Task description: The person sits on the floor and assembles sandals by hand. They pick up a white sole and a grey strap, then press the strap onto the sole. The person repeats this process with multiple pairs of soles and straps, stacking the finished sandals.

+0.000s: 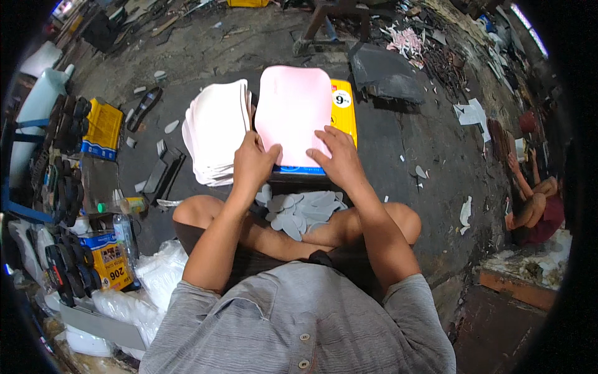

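A pale pink, curved sheet (293, 112) with rounded corners lies on a yellow and blue carton (344, 112) in front of my crossed legs. My left hand (253, 161) has its fingers curled at the sheet's left edge, with the thumb over its lower left corner. My right hand (339, 159) rests with fingers spread on the lower right part of the sheet. Left of it stands a thick stack of whitish sheets (215, 128) of similar outline, its right edge close to my left fingers. Several grey oval pieces (302, 212) are heaped between my legs.
To the left are black soles (144, 109), a yellow box (103, 128), a plastic bottle (124, 234) and white plastic bags (156, 274). A dark slab (386, 73) lies at the far right. Another person (537, 206) sits on the right, amid floor scraps.
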`<state>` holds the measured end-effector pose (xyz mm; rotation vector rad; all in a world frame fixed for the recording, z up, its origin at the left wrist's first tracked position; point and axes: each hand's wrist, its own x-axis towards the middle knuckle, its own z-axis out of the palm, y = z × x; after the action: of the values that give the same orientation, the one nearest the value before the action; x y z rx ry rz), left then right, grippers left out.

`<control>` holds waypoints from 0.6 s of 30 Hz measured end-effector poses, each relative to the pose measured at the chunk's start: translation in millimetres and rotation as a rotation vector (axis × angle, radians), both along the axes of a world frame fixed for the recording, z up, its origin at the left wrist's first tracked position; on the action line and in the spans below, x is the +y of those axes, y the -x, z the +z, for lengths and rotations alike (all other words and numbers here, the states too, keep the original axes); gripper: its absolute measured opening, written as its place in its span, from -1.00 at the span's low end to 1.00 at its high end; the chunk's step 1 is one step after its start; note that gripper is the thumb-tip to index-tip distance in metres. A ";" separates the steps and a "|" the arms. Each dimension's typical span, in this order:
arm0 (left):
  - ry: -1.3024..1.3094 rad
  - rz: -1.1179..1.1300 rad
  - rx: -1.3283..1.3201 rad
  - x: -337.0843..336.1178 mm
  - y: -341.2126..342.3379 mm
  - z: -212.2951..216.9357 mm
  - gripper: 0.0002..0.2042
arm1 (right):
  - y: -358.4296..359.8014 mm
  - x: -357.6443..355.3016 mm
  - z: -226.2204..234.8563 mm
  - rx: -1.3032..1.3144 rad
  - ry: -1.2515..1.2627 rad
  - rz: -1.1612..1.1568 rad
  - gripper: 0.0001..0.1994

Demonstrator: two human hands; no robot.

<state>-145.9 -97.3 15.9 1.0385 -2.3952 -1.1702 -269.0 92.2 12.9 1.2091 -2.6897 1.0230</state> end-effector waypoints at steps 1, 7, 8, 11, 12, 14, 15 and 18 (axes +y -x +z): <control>-0.023 0.027 -0.036 -2.4 1.1 2.3 -0.51 | -6.3 5.3 4.1 -0.001 0.051 -0.026 -0.64; 0.199 0.156 0.258 8.8 -34.6 12.8 -0.62 | -54.3 65.1 11.5 -0.417 -0.141 0.206 -0.81; 0.083 0.086 0.277 24.7 -44.5 9.2 -0.67 | -60.6 70.2 3.2 -0.242 -0.097 0.194 -0.78; -0.092 -0.212 0.322 76.5 -69.2 -5.6 -0.82 | -74.6 81.7 -18.5 -0.116 -0.143 0.095 -0.67; -0.251 -0.270 0.239 88.4 -74.4 -10.1 -0.81 | -76.7 83.6 -22.7 -0.245 -0.138 0.086 -0.61; -0.541 -0.250 0.206 108.2 -80.7 -16.7 -0.76 | -80.5 84.4 -25.0 -0.565 -0.058 0.061 -0.52; -0.742 -0.208 0.197 114.3 -81.3 -18.5 -0.74 | -81.1 83.4 -23.7 -0.742 0.027 0.040 -0.48; -0.873 -0.168 0.240 120.5 -82.9 -18.7 -0.72 | -83.5 76.9 -18.1 -1.141 0.220 -0.011 -0.42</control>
<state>-63.0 23.2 -2.9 0.8187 -1.7956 -2.3488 -185.4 169.1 -5.2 0.6225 -3.0443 2.5113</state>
